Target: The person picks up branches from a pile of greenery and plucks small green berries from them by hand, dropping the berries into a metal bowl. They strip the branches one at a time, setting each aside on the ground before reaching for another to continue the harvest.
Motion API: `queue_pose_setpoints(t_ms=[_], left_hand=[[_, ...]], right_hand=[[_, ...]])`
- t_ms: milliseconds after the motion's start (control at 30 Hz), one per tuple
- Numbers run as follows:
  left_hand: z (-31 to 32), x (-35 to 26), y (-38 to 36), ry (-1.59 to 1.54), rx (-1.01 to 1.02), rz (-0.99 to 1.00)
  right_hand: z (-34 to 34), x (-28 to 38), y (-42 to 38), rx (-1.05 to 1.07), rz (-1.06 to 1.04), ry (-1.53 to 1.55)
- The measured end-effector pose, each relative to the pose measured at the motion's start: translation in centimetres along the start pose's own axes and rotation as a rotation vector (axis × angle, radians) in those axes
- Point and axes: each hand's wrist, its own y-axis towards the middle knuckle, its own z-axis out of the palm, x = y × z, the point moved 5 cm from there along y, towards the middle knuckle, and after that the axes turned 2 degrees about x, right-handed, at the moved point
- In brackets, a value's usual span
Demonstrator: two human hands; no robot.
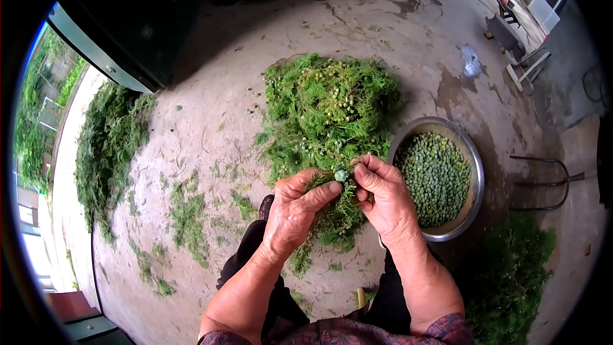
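Note:
My left hand [297, 204] is closed around a green evergreen sprig [347, 203], its thumb pressed along the stem. A pale blue-green seed cone [341, 176] shows on the sprig between my hands. My right hand [387, 197] is closed, with thumb and forefinger pinched at the sprig beside the cone; its other fingers are curled, and what lies under them is hidden. Just beyond both hands is a heap of cut evergreen branches [329, 99] with small cones. A metal basin [473, 147] full of green cones [434, 179] stands to the right of my right hand.
Another pile of evergreen branches [112, 147] lies at the left, and a darker one [511, 275] at the lower right. Loose sprigs [187, 217] litter the concrete floor [211, 102]. A bent metal frame [565, 182] is right of the basin.

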Motion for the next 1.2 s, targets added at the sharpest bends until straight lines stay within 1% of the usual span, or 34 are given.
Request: queue_pose_setpoints(t_ms=[67,100,133,233,333,367,433,467,500,533,600,633,733,767,800,867,900,933,1000,1067,1100,1133,1200], left_hand=[[0.3,-0.2,-0.2,-0.085,-0.018,-0.024],[0.3,-0.3,-0.2,-0.125,-0.027,-0.035],[0.2,-0.3,-0.2,-0.130,-0.031,-0.039],[-0.1,-0.4,-0.3,-0.112,-0.057,-0.052],[-0.6,-0.4,-0.1,0.020,-0.073,0.009],[-0.5,-0.8,-0.1,0.116,-0.076,0.051],[-0.2,-1.4,-0.3,0.307,-0.082,0.133],[-0.1,-1.5,-0.4,0.330,-0.075,0.136],[-0.1,-1.5,-0.5,0.352,-0.068,0.139],[-0.1,-1.4,-0.5,0.376,-0.060,0.141],[-0.1,-1.5,-0.6,0.422,-0.052,0.167],[-0.1,-1.5,-0.6,0.430,-0.049,0.165],[-0.5,-1.4,-0.6,0.463,-0.048,0.182],[-0.7,-1.4,-0.6,0.476,-0.049,0.192],[-0.8,-1.3,-0.6,0.423,-0.042,0.175],[-0.9,-1.1,-0.5,0.315,-0.027,0.143],[-0.4,-1.2,-0.6,0.167,-0.012,0.066],[-0.3,-1.3,-0.7,0.167,0.014,0.044],[-0.2,-1.6,-0.8,0.172,0.068,0.001],[0.0,-1.7,-0.8,0.177,0.091,-0.005],[0.1,-1.9,-0.8,0.186,0.113,-0.014],[0.2,-2.1,-0.9,0.194,0.134,-0.024],[0.4,-2.4,-0.9,0.273,0.134,0.011]], right_hand=[[-0.3,-1.0,0.1,-0.033,0.064,0.149],[-0.4,-1.0,0.4,0.065,0.079,0.221],[-0.9,-0.7,0.5,0.093,0.115,0.277],[-0.9,0.6,0.9,0.123,-0.055,0.193],[0.2,1.8,0.3,0.127,-0.055,0.215],[0.8,2.1,0.1,0.190,-0.090,0.240],[0.5,1.8,0.1,0.228,-0.165,0.023],[0.5,1.6,0.0,0.245,-0.202,-0.085],[0.8,1.7,-0.3,0.158,-0.249,-0.349],[1.3,1.8,-0.6,0.116,-0.340,-0.553],[2.0,1.8,-0.5,0.079,-0.756,-0.881],[2.3,2.1,-0.7,0.073,-0.897,-0.964],[1.5,1.5,-0.6,0.094,-0.442,-0.710],[0.8,0.8,-0.3,0.110,-0.214,-0.434],[0.4,0.6,0.0,0.198,-0.147,-0.153],[-0.6,1.3,0.3,0.183,-0.102,0.061],[-0.6,2.0,0.4,0.217,-0.116,0.091],[-0.7,2.6,0.6,0.226,-0.126,0.070],[-1.1,2.5,0.9,0.231,-0.086,0.121],[-1.0,1.7,1.0,0.156,-0.064,0.062],[-0.9,1.4,1.3,0.169,-0.062,0.028],[-1.2,1.0,1.1,0.104,-0.013,-0.021],[-0.6,1.3,0.5,0.109,-0.024,-0.141]])
